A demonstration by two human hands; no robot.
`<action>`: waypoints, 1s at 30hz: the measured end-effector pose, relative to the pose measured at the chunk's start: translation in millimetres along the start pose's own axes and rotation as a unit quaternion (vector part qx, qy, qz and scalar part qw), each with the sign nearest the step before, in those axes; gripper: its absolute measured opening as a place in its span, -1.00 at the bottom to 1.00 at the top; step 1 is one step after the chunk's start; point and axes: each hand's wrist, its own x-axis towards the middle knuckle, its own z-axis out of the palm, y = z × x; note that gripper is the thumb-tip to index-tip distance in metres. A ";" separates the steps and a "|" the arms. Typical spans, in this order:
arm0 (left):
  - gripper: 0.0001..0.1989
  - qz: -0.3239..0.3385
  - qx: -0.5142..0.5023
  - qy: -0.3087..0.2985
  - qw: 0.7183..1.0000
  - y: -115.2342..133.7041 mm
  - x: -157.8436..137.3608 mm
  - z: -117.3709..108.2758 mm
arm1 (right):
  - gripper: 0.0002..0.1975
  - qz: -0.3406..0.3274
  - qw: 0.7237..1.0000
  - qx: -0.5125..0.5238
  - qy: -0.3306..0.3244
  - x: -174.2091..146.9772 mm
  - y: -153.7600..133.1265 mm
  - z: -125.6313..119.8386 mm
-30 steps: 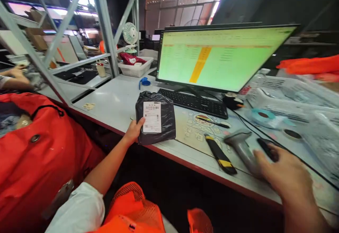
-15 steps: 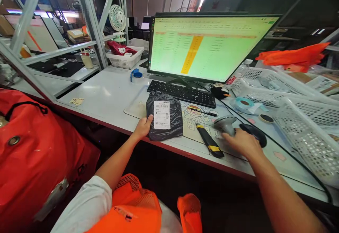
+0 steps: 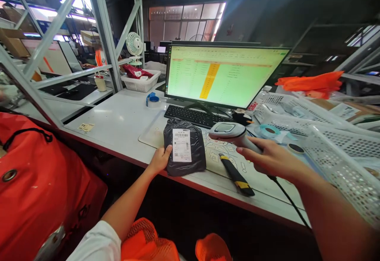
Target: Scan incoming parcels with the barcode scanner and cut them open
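Observation:
My left hand (image 3: pixel 160 159) grips the lower left edge of a black plastic mailer bag (image 3: pixel 196 150), thumb on top. A white barcode label (image 3: pixel 181 146) faces up on the bag. In my right hand (image 3: pixel 267 156) is a grey barcode scanner (image 3: pixel 230 132), raised above the desk with its head pointing left at the label. The scanner's cord runs down from my hand to the right. Below the scanner, a black and yellow utility knife (image 3: pixel 237 176) lies on the desk mat (image 3: pixel 212 162).
A keyboard (image 3: pixel 190 114) and a lit monitor (image 3: pixel 216 77) stand behind the mailer. White perforated baskets (image 3: pixel 335 162) and a tape roll (image 3: pixel 267 131) are on the right. Blue tape (image 3: pixel 152 100) sits further back. A large red bag (image 3: pixel 44 189) stands left of the desk.
My right hand has lifted the scanner off the mat and swung it left toward the label. The left hand still holds the mailer. The camera view has tilted up.

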 end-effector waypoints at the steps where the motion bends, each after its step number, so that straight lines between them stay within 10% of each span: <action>1: -0.29 0.000 -0.002 -0.001 1.000 -0.2 0.2 0.4 | -0.45 0.017 0.999 -0.032 0.038 6.4 17.8 3.0; 10: -0.39 -0.018 -0.062 -0.015 0.998 0.5 4.0 -1.5 | -0.36 0.232 0.914 -0.310 0.117 -1.9 143.1 58.8; 18: -0.39 -0.063 -0.083 -0.014 0.994 -0.8 2.7 -4.2 | -0.41 0.098 0.921 -0.259 0.275 47.1 94.2 38.1; 23: -0.40 -0.082 -0.070 -0.014 0.994 -3.1 3.3 -5.5 | -0.42 0.136 0.950 -0.269 0.083 139.1 82.2 40.1; 30: -0.40 -0.067 -0.089 -0.017 0.994 -2.1 2.6 -5.3 | -0.49 0.180 0.944 -0.273 0.045 183.4 99.9 55.7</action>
